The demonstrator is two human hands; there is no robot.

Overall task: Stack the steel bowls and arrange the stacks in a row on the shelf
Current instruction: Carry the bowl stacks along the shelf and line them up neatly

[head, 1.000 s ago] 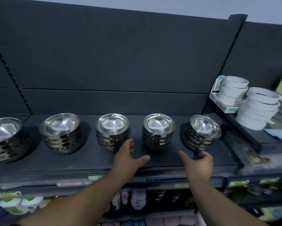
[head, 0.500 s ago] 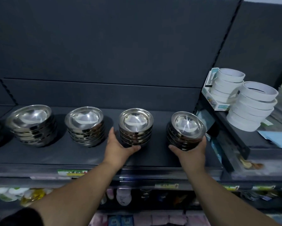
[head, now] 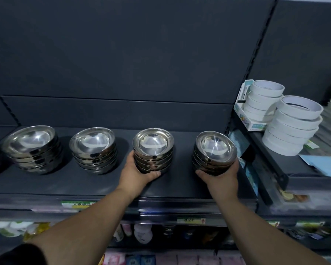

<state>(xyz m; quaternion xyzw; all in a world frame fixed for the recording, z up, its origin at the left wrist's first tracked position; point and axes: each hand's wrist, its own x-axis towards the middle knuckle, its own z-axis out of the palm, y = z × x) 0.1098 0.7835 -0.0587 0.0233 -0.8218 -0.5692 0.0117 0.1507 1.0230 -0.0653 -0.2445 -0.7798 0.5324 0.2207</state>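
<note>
Stacks of steel bowls stand in a row on the dark shelf [head: 84, 184]. My left hand [head: 136, 174] wraps the front and left side of the third bowl stack [head: 153, 148]. My right hand [head: 221, 175] cups the front of the rightmost bowl stack [head: 214, 150], which leans toward the right. Further left stand a second stack [head: 93, 148] and a wider first stack [head: 31, 146], both untouched. Another dark shape at the far left edge is cut off.
The shelf upright [head: 231, 119] stands just right of the rightmost stack. On the neighbouring higher shelf sit two piles of white tape rolls [head: 292, 127] and a blue sheet [head: 325, 165]. Price labels [head: 77, 204] line the shelf front; packaged goods fill the shelf below.
Both hands reached forward from the shelf's front edge and closed around the two right-hand stacks. The view shifted right and closer, so the leftmost stack slid out of frame.
</note>
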